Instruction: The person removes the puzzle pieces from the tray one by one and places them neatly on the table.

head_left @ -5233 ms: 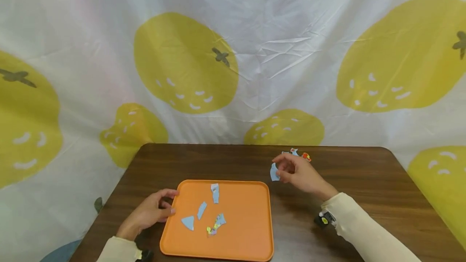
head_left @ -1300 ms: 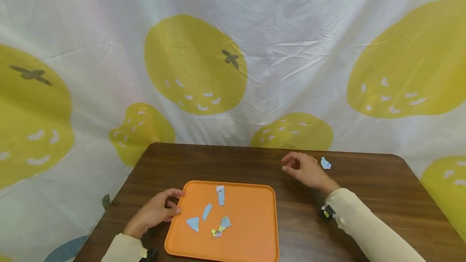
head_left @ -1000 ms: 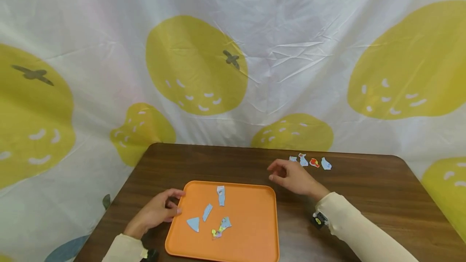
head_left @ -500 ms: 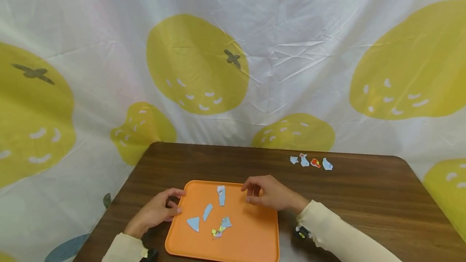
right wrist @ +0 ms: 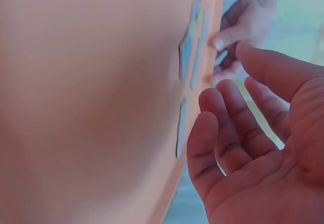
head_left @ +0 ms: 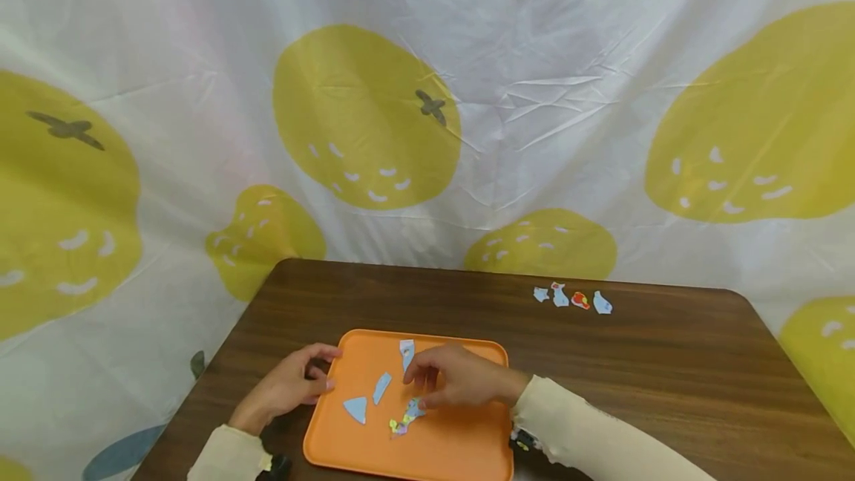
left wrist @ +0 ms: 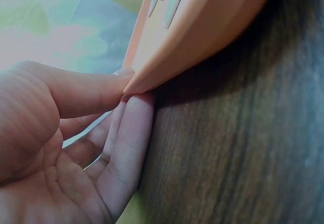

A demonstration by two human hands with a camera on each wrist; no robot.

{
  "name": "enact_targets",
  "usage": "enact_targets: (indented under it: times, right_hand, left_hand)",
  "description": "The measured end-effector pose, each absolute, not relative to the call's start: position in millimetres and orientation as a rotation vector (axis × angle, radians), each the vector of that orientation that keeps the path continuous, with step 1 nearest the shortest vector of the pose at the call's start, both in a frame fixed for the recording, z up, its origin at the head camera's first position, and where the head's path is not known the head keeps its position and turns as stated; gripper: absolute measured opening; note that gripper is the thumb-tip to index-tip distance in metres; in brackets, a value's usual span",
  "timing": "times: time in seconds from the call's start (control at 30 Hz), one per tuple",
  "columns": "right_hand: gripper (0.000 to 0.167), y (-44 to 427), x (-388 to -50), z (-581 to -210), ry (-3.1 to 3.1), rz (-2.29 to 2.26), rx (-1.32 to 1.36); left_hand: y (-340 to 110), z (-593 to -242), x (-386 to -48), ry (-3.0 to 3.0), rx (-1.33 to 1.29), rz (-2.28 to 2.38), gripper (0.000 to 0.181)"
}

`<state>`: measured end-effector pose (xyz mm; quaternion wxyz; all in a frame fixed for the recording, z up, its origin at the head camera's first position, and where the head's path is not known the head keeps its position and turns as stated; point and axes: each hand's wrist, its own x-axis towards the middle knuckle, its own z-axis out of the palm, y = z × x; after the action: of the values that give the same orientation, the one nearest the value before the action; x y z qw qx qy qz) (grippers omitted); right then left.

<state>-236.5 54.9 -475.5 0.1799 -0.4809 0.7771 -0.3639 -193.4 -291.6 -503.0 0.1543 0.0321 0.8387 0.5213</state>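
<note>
My left hand (head_left: 283,388) pinches the left rim of an orange tray (head_left: 461,455); the left wrist view shows thumb and fingertips meeting on that edge. Over the tray hovers my right hand (head_left: 464,377), its fingers loosely bent and apart, holding nothing in the right wrist view. Flat, irregular puzzle-like pieces lie on the tray: a blue triangle (head_left: 356,410), a narrow blue strip (head_left: 381,388), a pale blue piece (head_left: 407,349) partly behind the right fingers, and a blue piece with yellow and purple print (head_left: 403,424) just below the right thumb.
Toward the back right of the brown wooden table (head_left: 641,377) several more pieces lie in a row, among them a red one (head_left: 580,300) and a pale blue one (head_left: 603,303). A curtain with yellow fruit print (head_left: 367,117) hangs behind the table.
About five seconds ago my right hand held a blue piece near the table's back. Now it is empty and has moved left, over the tray. The left hand has stayed at the rim.
</note>
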Motion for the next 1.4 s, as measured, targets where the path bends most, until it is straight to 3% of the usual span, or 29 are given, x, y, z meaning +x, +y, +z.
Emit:
enact_targets:
  times: [0.3,0.57,1.0,1.2,1.4]
  right_hand:
    - [0.037,42.5,-234.9,-488.5,2.160,-0.968,-1.396]
    - [0.036,38.8,-236.7,-494.0,2.155,-0.931,-1.327]
    - [0.034,36.2,-237.9,-490.9,2.236,-0.767,-1.427]
    - [0.026,42.1,-237.3,-486.2,2.242,-0.738,-1.418]
    - [0.044,45.6,-235.3,-485.7,2.188,-0.786,-1.394]
  left_hand:
    - [-290.1,-501.6,-193.4,2.407,0.065,1.482,0.050]
    - [-290.3,-503.6,-192.6,2.402,0.072,1.488,0.050]
    - [-289.5,-501.7,-192.4,2.424,0.068,1.476,0.049]
    - [-289.4,-501.9,-193.8,2.412,0.073,1.474,0.049]
    - [-291.0,-501.9,-194.1,2.399,0.063,1.485,0.050]
